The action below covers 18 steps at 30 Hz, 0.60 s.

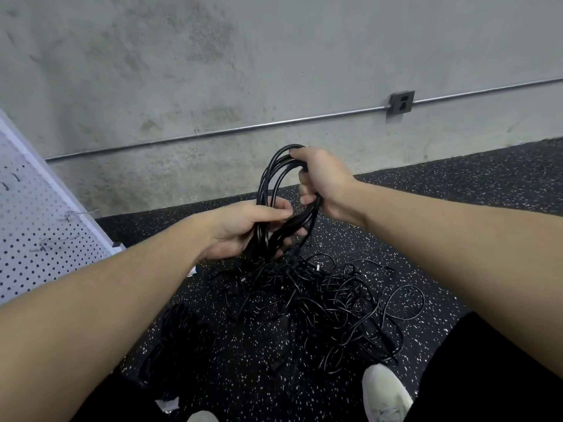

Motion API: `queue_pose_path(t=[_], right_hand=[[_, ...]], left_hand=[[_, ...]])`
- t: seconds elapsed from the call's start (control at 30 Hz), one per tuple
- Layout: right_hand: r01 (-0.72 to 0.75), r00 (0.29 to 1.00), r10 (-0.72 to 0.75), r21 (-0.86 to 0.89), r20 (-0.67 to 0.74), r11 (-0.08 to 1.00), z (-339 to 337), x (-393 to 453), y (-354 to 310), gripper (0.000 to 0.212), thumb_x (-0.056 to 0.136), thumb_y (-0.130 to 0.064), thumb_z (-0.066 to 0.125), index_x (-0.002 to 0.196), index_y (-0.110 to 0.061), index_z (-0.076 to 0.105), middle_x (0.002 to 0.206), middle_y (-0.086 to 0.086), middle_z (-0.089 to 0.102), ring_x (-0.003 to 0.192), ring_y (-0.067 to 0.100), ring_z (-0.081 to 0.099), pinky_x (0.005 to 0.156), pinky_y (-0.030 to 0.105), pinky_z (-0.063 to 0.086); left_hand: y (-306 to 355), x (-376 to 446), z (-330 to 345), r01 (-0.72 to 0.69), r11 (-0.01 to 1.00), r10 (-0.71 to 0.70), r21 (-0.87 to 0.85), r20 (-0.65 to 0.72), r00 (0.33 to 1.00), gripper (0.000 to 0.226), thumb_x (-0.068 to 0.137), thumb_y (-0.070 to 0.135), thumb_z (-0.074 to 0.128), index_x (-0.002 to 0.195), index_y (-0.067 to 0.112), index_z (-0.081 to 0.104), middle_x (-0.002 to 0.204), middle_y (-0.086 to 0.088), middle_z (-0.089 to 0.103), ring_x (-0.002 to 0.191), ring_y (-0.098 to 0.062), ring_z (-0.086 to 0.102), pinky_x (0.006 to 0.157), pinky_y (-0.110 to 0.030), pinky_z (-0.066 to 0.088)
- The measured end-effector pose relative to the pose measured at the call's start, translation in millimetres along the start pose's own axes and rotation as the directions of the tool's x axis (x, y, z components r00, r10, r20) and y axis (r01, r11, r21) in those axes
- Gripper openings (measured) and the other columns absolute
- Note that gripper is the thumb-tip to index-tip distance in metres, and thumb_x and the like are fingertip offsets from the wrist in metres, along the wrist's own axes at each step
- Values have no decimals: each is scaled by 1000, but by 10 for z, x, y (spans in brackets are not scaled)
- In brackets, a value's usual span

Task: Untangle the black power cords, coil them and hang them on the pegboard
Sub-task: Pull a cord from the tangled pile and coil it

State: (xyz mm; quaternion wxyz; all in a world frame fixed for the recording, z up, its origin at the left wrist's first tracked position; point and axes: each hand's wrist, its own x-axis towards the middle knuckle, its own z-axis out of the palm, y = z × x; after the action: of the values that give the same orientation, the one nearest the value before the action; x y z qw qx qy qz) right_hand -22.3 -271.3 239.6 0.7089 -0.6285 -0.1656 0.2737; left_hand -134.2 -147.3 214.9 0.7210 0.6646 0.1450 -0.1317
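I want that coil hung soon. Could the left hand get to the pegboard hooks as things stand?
Probably not yet: the left hand grips the coil along with the right hand. The pegboard stands to its left with nothing between, so once freed it likely could.

Both hands on one coiled black cord (271,181): right hand (323,181) grips the top of the loops, left hand (246,229) grips the bottom. Tangled cord pile (329,303) on speckled floor (457,190) below. White pegboard (39,226) at left.
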Motion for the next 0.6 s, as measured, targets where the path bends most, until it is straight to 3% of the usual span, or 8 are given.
queue_pose_path(t=[0.1,0.17,0.3,0.43,0.5,0.6], right_hand=[[-18,999,17,32,48,999,-29,7,25,19,102,-21,51,85,-18,42,45,-7,29,40,10,22,39,23,21],[-22,998,19,35,58,999,-44,6,24,20,102,-22,51,85,-18,42,45,-7,29,40,10,21,38,23,22],[6,1000,-8,72,27,997,-52,13,-52,22,103,-21,49,83,-18,41,45,-7,29,37,9,23,39,22,24],[0,999,-4,88,36,996,-88,88,-29,18,102,-22,50,87,-16,44,48,-6,31,40,9,26,44,24,29],[-24,995,18,62,94,998,-152,113,12,14,104,-24,50,94,-14,49,53,-4,40,46,10,37,46,24,42],[5,993,10,-122,121,992,-296,137,45,6,103,-18,55,106,-13,55,85,4,62,69,15,63,52,27,56]], left_hand=[[40,-36,-19,69,998,-69,0,35,997,48,85,17,65,131,21,55,109,-18,76,83,-23,74,75,-39,62],[46,-39,-7,78,997,-78,-5,21,997,56,82,15,67,136,24,54,103,-17,76,83,-26,75,77,-46,63],[39,-20,0,-46,999,44,-27,-65,997,53,88,8,68,137,25,56,100,-19,75,83,-29,74,78,-55,63],[10,30,38,-144,986,156,79,-183,971,36,105,9,53,138,23,52,91,-16,75,65,-21,65,53,-33,57],[-5,38,14,-127,989,138,75,-164,977,33,107,12,50,137,25,50,83,-14,71,60,-21,59,49,-29,49],[-69,20,-71,-64,991,85,122,-177,981,27,109,16,47,133,28,50,75,-11,66,56,-19,53,48,-28,45]])
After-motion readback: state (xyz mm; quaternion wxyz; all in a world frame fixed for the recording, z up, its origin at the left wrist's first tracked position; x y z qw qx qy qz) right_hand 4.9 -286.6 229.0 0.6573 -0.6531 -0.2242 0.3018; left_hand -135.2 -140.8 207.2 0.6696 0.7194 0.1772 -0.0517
